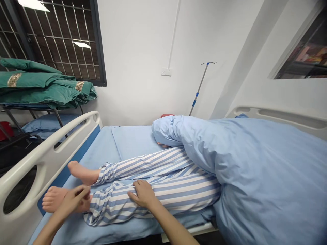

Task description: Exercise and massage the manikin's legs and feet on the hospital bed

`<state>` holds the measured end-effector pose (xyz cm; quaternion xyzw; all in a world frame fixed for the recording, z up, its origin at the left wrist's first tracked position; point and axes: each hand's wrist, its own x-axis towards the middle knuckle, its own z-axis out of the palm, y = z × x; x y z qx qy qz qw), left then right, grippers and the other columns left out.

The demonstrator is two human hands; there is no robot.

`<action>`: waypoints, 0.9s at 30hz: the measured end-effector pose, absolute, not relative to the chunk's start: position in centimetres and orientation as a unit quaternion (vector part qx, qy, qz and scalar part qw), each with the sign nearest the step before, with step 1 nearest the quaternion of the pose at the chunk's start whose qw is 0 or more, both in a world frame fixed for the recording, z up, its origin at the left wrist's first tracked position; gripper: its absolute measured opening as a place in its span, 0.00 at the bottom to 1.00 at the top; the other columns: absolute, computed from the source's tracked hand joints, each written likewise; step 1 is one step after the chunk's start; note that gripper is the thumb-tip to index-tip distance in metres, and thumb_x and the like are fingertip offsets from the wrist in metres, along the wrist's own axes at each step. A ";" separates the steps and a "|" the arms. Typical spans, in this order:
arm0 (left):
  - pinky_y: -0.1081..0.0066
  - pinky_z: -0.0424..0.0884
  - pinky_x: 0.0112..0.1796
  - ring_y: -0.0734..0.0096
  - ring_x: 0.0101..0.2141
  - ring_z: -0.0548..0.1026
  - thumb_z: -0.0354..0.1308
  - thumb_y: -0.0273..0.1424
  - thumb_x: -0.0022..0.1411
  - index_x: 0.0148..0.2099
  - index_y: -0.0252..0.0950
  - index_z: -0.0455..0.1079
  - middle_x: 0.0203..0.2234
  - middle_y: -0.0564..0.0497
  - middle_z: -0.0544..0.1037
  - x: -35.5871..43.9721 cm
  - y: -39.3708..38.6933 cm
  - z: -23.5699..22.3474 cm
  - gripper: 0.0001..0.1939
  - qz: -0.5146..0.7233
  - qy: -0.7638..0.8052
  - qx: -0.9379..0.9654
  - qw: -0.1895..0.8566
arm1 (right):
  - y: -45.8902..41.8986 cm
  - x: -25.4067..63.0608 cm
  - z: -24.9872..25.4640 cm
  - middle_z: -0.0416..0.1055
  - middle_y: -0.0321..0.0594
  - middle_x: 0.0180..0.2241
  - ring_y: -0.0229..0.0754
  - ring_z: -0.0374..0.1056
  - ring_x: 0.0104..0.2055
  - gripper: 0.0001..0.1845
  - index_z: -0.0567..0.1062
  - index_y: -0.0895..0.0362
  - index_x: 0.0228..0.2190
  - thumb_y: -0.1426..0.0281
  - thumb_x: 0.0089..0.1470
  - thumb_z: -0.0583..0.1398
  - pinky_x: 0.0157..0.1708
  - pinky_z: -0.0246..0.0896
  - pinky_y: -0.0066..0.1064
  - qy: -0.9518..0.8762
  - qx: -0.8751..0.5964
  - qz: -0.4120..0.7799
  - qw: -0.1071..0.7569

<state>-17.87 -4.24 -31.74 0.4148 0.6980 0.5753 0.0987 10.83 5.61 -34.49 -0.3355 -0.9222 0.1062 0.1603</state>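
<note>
Mainly, a bed with light-blue sheeting, closed off at left by a pale end panel. Toward the right, a light-blue quilt, bunched high over the upper part of a lying figure. Out from beneath, stretching left across the mattress, loose blue-and-white striped trousers, creased along both legs and gathered in rumples above the ankles. At far left, folded green bundles beside a barred window. Past the cuffs, a bare far foot and a bare near foot. Over the near ankle, left hand with fingers bent toward the thumb; cannot tell whether closed on anything. Palm down on the near trouser leg, right hand with fingers loosely open. On the bundles, gold-patterned patches, too small to tell whether lettering or ornament.
</note>
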 end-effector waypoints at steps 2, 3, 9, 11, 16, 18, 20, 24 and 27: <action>0.55 0.71 0.31 0.50 0.31 0.76 0.57 0.47 0.42 0.29 0.45 0.71 0.25 0.49 0.78 -17.3 -1.9 -32.0 0.14 0.550 0.705 0.434 0.113 | 5.5 10.7 -34.9 0.71 0.44 0.35 0.46 0.66 0.39 0.20 0.70 0.56 0.37 0.54 0.54 0.51 0.40 0.57 0.35 -0.917 -0.350 0.103 0.162; 0.57 0.71 0.35 0.51 0.34 0.76 0.57 0.45 0.42 0.31 0.44 0.72 0.27 0.49 0.78 -17.2 -0.8 -32.2 0.14 0.527 0.709 0.452 0.120 | 5.5 10.6 -35.1 0.71 0.44 0.35 0.47 0.66 0.39 0.20 0.70 0.56 0.37 0.54 0.54 0.51 0.39 0.57 0.36 -0.916 -0.355 0.100 0.161; 0.62 0.61 0.51 0.59 0.51 0.68 0.50 0.36 0.49 0.53 0.35 0.64 0.52 0.41 0.70 -18.6 4.3 -35.5 0.28 0.254 0.727 0.636 0.054 | 5.9 10.3 -35.5 0.72 0.44 0.33 0.49 0.67 0.38 0.22 0.71 0.57 0.34 0.51 0.51 0.52 0.38 0.60 0.39 -0.911 -0.371 0.089 0.155; 0.60 0.60 0.51 0.57 0.52 0.66 0.48 0.33 0.50 0.56 0.34 0.61 0.54 0.39 0.68 -19.4 4.3 -36.6 0.29 0.177 0.741 0.648 0.009 | 5.9 10.3 -35.5 0.72 0.45 0.33 0.49 0.67 0.37 0.22 0.71 0.57 0.33 0.51 0.50 0.53 0.38 0.60 0.39 -0.909 -0.376 0.091 0.154; 0.53 0.55 0.50 0.51 0.48 0.67 0.46 0.27 0.52 0.53 0.33 0.66 0.47 0.35 0.73 -21.5 1.6 -36.0 0.25 0.055 0.754 0.647 -0.100 | 6.0 10.1 -35.4 0.72 0.46 0.33 0.50 0.67 0.38 0.22 0.71 0.58 0.33 0.52 0.51 0.52 0.38 0.61 0.40 -0.906 -0.383 0.093 0.150; 0.50 0.53 0.50 0.49 0.46 0.67 0.46 0.27 0.52 0.49 0.33 0.68 0.44 0.34 0.74 -22.5 0.7 -35.0 0.22 0.029 0.751 0.646 -0.136 | 6.0 10.0 -35.4 0.72 0.46 0.33 0.50 0.67 0.37 0.22 0.71 0.58 0.33 0.52 0.51 0.52 0.38 0.61 0.40 -0.907 -0.382 0.092 0.153; 0.48 0.53 0.49 0.46 0.45 0.66 0.47 0.27 0.51 0.46 0.32 0.71 0.42 0.33 0.74 -23.5 0.2 -34.2 0.21 0.006 0.742 0.649 -0.169 | 6.0 10.1 -35.5 0.72 0.46 0.32 0.50 0.67 0.37 0.21 0.71 0.58 0.32 0.52 0.51 0.52 0.38 0.61 0.41 -0.906 -0.383 0.091 0.157; 0.45 0.55 0.47 0.40 0.45 0.66 0.52 0.32 0.47 0.42 0.31 0.72 0.37 0.33 0.75 -24.5 0.6 -33.9 0.19 -0.016 0.734 0.647 -0.203 | 6.0 10.1 -35.7 0.72 0.46 0.32 0.49 0.67 0.37 0.20 0.72 0.58 0.33 0.54 0.51 0.53 0.37 0.61 0.40 -0.900 -0.390 0.093 0.169; 0.45 0.56 0.48 0.40 0.48 0.65 0.51 0.33 0.48 0.46 0.31 0.70 0.43 0.33 0.73 -23.0 1.8 -33.9 0.22 0.024 0.744 0.643 -0.178 | 6.0 10.0 -36.0 0.72 0.46 0.31 0.49 0.67 0.36 0.19 0.72 0.58 0.32 0.56 0.50 0.54 0.37 0.61 0.40 -0.897 -0.394 0.096 0.177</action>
